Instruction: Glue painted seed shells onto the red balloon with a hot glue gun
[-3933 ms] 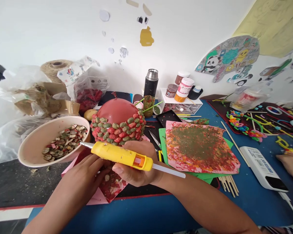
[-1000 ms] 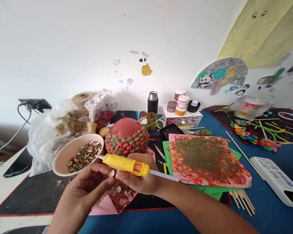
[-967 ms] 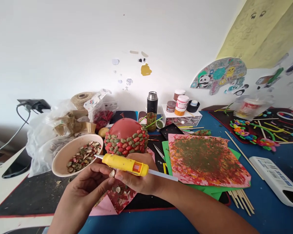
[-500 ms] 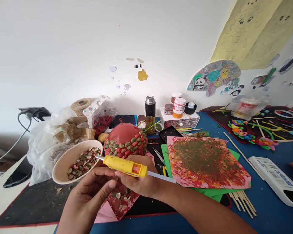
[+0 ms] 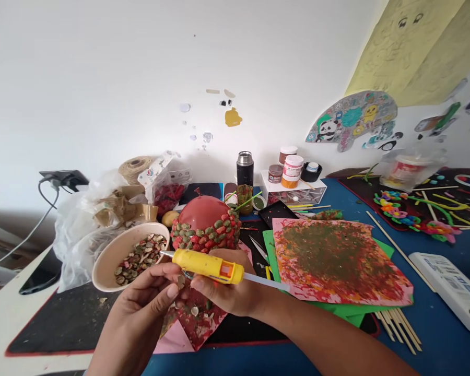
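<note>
My right hand (image 5: 229, 298) is closed around a yellow hot glue gun (image 5: 198, 263), its metal nozzle pointing left and a translucent glue stick (image 5: 264, 282) sticking out of its back end. Between the thumb and fingers of my left hand (image 5: 139, 313) is a small pistachio shell (image 5: 180, 282), just below the glue gun. Behind both hands sits a red balloon (image 5: 201, 211), its lower part ringed with red and green painted shells. To the left, a beige bowl (image 5: 102, 266) holds many loose shells. Paint-stained paper (image 5: 207, 326) lies under my hands.
A large painted pink sheet (image 5: 337, 256) rests on green paper at right. Beyond it are wooden sticks (image 5: 399, 324) and a white device (image 5: 448, 287). A black flask (image 5: 245, 180) and paint jars (image 5: 292, 169) stand at the back; scissors (image 5: 259, 248) lie mid-table.
The whole view has shifted slightly, so things appear farther right. The shell in my left fingers now shows more clearly. My right hand still holds the glue gun.
</note>
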A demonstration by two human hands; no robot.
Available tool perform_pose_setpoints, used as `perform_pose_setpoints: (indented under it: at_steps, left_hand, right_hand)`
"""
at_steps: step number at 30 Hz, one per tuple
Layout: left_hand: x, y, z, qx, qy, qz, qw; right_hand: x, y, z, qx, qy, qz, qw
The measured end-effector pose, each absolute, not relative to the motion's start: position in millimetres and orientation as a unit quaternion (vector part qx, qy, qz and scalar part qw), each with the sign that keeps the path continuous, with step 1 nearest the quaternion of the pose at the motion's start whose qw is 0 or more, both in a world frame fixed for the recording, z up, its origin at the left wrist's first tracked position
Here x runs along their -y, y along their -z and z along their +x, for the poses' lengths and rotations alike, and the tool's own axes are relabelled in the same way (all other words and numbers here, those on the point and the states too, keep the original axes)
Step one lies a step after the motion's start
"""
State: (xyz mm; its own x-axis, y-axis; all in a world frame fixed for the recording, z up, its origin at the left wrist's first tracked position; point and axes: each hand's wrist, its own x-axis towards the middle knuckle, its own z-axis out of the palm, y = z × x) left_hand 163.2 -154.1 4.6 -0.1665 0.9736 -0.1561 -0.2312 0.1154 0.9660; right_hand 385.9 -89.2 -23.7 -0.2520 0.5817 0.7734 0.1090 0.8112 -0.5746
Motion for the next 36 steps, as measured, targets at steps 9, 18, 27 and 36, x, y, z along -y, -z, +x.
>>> perform_pose_setpoints:
  at_steps: [9,18,27,36]
  left_hand:
    - [151.2,-33.7,169.2,-0.512,-0.627,0.295,0.507]
    - [125.6,-27.5,150.8,-0.533,-0.646,0.294,0.46]
    - [124.7,-54.3,170.6,-0.558,-0.644,0.285,0.439]
    - [127.8,-57.9,169.9,-0.561,-0.642,0.287,0.437]
  right_hand:
    - [97.1,5.9,388.8,0.719,-0.315,-0.185,0.591]
    - [97.1,1.8,391.8,0.742,-0.305,-0.192,0.565]
    - [94.0,-5.9,393.7,0.756,-0.238,-0.192,0.579]
    - [94.9,2.7,390.9,0.771,-0.239,-0.204,0.554]
